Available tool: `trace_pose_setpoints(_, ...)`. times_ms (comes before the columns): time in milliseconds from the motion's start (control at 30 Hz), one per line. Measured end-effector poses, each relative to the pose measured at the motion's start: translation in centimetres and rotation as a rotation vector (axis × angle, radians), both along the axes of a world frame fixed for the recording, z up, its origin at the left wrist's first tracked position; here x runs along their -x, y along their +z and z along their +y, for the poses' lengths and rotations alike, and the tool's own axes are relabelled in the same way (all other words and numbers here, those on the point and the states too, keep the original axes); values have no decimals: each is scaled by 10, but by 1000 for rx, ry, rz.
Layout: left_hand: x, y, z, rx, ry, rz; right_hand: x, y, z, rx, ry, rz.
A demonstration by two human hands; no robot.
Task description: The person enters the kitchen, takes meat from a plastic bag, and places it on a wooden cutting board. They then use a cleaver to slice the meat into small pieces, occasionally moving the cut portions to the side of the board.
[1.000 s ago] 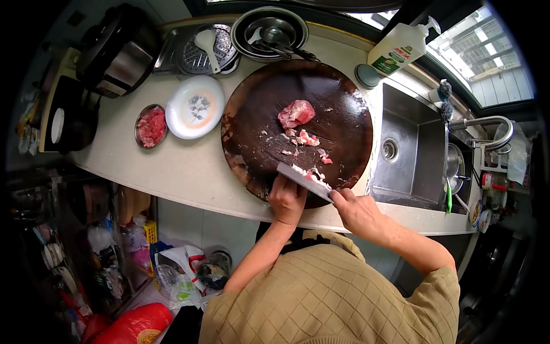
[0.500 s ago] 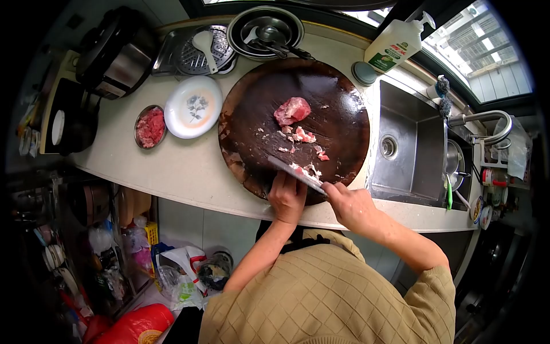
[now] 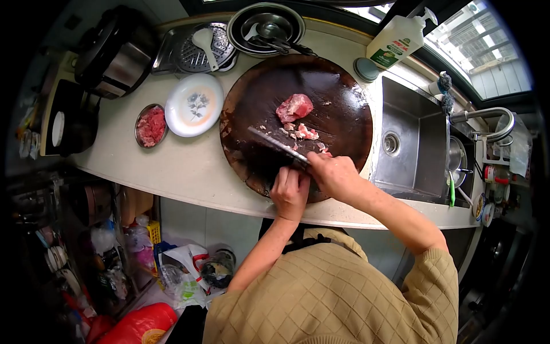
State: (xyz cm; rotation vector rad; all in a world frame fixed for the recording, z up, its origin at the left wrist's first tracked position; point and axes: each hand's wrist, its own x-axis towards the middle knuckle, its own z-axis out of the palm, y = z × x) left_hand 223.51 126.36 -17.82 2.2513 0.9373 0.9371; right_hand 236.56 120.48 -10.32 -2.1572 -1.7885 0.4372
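Note:
My right hand [image 3: 335, 175] is wrapped round the handle of a cleaver [image 3: 275, 143], whose blade slants up and left over the round wooden chopping board [image 3: 246, 97]. Just below the blade, my left hand [image 3: 290, 192] rests at the board's near edge with its fingers curled in. What lies under those fingers is hidden. Beyond the blade sits a chunk of raw meat [image 3: 294, 108], with small pale and pink scraps [image 3: 306, 133] beside it.
Left of the board are a floral white plate [image 3: 193, 106] and a small bowl of minced meat [image 3: 151, 127]. Nested metal bowls [image 3: 298, 26] stand behind. To the right are a steel sink [image 3: 412, 166], a pump bottle [image 3: 395, 43] and a round lid [image 3: 366, 69].
The cleaver has moved up and left, away from the near edge, and my right hand has gone with it. My left hand stays near the edge, still curled.

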Motion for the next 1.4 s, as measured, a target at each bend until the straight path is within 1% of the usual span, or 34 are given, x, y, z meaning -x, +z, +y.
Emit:
trace_pose_setpoints(67,-2,0,0,-17,12,-12,-2,10,-14,18,-37,-46)
trace_pose_setpoints(167,-2,1,1,-8,20,-44,8,32,-41,67,-13,20)
trace_pose_setpoints(267,-5,2,3,-80,19,-93,11,40,-60,192,3,0)
trace_pose_setpoints(300,-5,2,4,-89,24,-98,7,35,-66,233,25,-10)
trace_pose_setpoints(400,-7,2,5,-115,34,-108,8,33,-54,186,43,-21)
trace_pose_setpoints(467,-3,-2,1,-53,16,-39,6,16,-22,70,87,-31)
trace_pose_setpoints(533,0,-4,1,-20,6,17,1,15,3,77,74,19)
trace_pose_setpoints(600,3,-4,1,-5,-14,61,-5,11,8,76,45,45)
trace_pose_setpoints(633,-3,-1,2,-52,10,-37,-11,9,7,82,-11,11)
trace_pose_setpoints(733,-1,-4,2,-51,6,-21,-7,13,-8,6,-23,-7)
trace_pose_setpoints(767,-1,-2,3,-67,21,-31,-4,23,-15,-8,9,41)
trace_pose_setpoints(833,-2,3,3,-95,46,-49,1,33,-33,93,84,2)
trace_pose_setpoints(933,2,-4,4,-110,-27,-36,-6,40,-48,210,134,-67)
trace_pose_setpoints(967,2,-4,4,-76,-36,-37,-8,40,-49,239,146,-83)
trace_pose_setpoints(1067,-1,-8,4,-136,25,-68,-2,20,-17,100,168,-70)
trace_pose_setpoints(1133,1,-7,2,0,43,-14,15,2,21,49,196,-122)
trace_pose_setpoints(1167,2,-6,3,63,54,13,20,3,31,-9,208,-152)
trace_pose_setpoints(1267,5,-4,5,2,23,-18,5,3,27,-35,171,-61)
trace_pose_setpoints(1300,4,-2,7,-34,-2,-78,-1,6,22,-38,154,-9)
trace_pose_setpoints(1333,4,-1,10,-7,33,-64,-8,7,15,-5,135,-19)
trace_pose_setpoints(1400,8,1,19,56,112,-35,-23,15,1,188,136,-93)
